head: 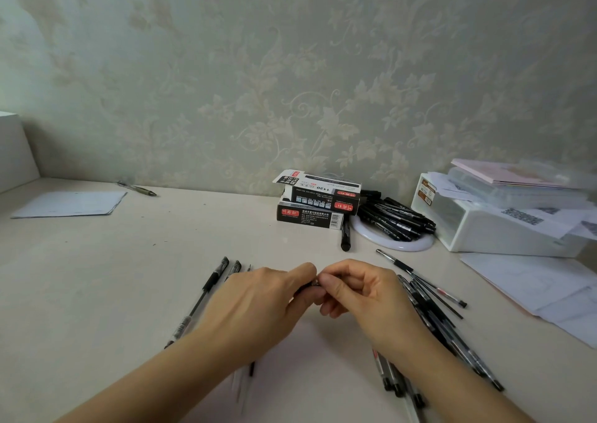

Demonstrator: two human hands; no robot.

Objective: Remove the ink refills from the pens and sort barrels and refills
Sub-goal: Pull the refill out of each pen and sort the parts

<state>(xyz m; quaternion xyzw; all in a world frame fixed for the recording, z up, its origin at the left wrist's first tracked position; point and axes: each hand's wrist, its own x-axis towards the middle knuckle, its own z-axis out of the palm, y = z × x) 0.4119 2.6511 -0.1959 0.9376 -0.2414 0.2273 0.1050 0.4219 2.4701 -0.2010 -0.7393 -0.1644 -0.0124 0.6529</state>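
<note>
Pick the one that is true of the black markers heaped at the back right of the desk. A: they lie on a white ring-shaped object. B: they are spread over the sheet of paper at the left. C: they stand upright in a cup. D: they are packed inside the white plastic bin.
A: the black markers lie heaped across the white ring, beside the stacked pen boxes.

Both forearms are bare, with no sleeve showing. The left hand and right hand wear no glove, ring, or watch; the fingernails look short and unpainted.
</note>
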